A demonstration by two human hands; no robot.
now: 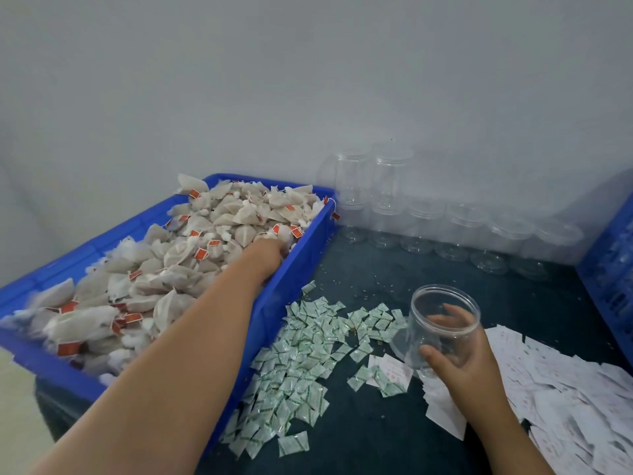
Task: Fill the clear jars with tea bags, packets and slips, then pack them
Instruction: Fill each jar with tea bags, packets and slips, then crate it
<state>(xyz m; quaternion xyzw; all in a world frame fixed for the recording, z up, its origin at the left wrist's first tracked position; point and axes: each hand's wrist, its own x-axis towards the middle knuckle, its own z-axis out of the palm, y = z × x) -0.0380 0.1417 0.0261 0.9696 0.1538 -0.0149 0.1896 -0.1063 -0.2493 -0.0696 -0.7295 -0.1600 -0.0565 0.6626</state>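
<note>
The right grip (459, 358) curled around a clear jar (442, 320). The left grip (270, 247) lay buried among tea bags (171, 269), its hold impossible to tell; packets (301, 354) lay between the two.

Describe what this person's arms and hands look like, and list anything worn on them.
The left forearm and right forearm are bare to the frame edge: no sleeves, gloves, watch or bracelet. The right hand shows no ring. The left hand has its fingers hidden, so rings there cannot be judged.
</note>
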